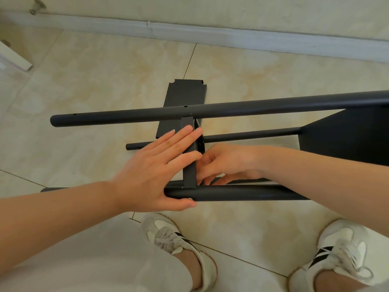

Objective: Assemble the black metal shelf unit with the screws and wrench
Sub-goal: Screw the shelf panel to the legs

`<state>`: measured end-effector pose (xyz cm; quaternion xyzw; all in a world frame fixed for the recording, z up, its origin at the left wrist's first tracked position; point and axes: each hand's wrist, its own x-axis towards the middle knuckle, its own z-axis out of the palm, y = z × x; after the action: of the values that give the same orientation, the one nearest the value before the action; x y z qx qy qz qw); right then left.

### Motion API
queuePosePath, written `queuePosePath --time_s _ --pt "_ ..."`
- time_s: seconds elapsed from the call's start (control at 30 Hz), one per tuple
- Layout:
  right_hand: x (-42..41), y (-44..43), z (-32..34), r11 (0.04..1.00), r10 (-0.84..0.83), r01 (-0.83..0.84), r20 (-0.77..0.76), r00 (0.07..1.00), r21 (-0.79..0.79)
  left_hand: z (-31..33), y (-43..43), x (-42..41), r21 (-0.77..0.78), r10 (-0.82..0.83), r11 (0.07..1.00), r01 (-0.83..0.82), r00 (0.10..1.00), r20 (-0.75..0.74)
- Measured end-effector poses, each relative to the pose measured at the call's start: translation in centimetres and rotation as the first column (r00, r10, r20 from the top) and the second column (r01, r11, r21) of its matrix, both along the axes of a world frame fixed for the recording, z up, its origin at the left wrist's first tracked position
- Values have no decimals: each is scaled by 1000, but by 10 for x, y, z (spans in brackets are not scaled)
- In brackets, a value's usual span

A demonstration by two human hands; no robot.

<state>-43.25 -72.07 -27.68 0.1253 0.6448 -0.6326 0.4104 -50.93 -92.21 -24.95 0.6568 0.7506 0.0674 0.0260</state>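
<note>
1. Black metal shelf unit lies on its side on the tiled floor, filling the centre and right of the frame, part-built.
2. Its far tube runs from centre left to the right edge. Its near tube runs parallel below it, lower in the frame.
3. A narrow middle panel stands on edge between the two tubes, at the centre of the frame.
4. The left hand is spread wide, its straight fingers pressed flat on the left face of the middle panel and its thumb against the near tube.
5. The right hand sits just right of the same panel, fingers curled down where the panel meets the near tube. Whether they pinch anything cannot be told.
6. A loose panel lies flat on the floor behind the far tube, upper centre.
7. Two white shoes with black stripes stand at the bottom of the frame.
8. A pale baseboard crosses the top.
</note>
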Motion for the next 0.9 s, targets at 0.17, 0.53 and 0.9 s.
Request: queuePosePath --time_s 0.17,0.53,0.9 --pt "-1 0 1 999 19 -15 86 996 -44 0 0 0 -1 3 1000 -3 1000 4" --pt "-9 0 0 1000 18 -20 134 991 10 1 0 1 -3 6 1000 -6 1000 -7" --pt "-14 -4 -1 996 46 -56 145 988 63 0 0 0 -11 -2 1000 2 1000 -20"
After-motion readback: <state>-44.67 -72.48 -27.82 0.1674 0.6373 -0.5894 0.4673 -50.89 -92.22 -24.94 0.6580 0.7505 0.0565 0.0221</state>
